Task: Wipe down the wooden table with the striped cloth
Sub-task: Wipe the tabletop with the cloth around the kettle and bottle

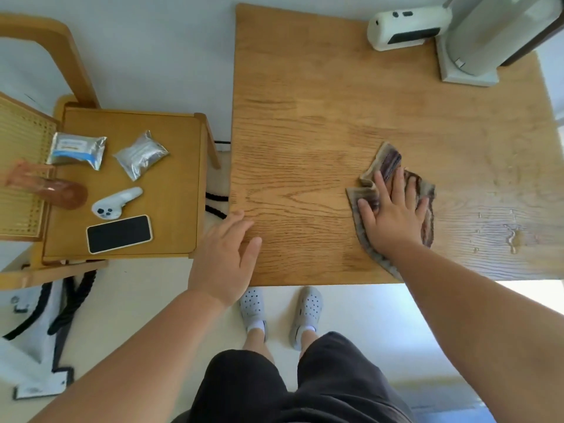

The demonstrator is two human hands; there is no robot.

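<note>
- Striped cloth [387,161]: lies crumpled on the wooden table [305,117], right of centre and towards the near edge. One corner trails to that edge under the forearm.
- Right hand [392,215]: flat on top of the cloth, fingers straight and spread, pressing it down. No finger curls round the fabric.
- Left hand [225,257]: at the table's near left corner, fingers loose, holding nothing. Cannot tell whether it touches the wood.
- Handling (judgement): the cloth looks soft, light and limp, and bunches readily. A flat palm over its middle suits it better than a pinch at one edge, which would let the rest drag and fold.
- Wet patch [512,236]: beads and a streak of liquid just right of the cloth, near the front edge. The cloth should soak these up.
- Obstacles: at the far right corner a white device [403,29] and the base of a tall pale appliance [470,68] stand on the table. Wiping there has to go round them.
- Low side table [171,178], left of and apart from the wooden table: carries a phone [119,234], a white controller [116,203], foil pouches [77,149] and a brownish bottle [61,193]. None of it is in the way.
</note>
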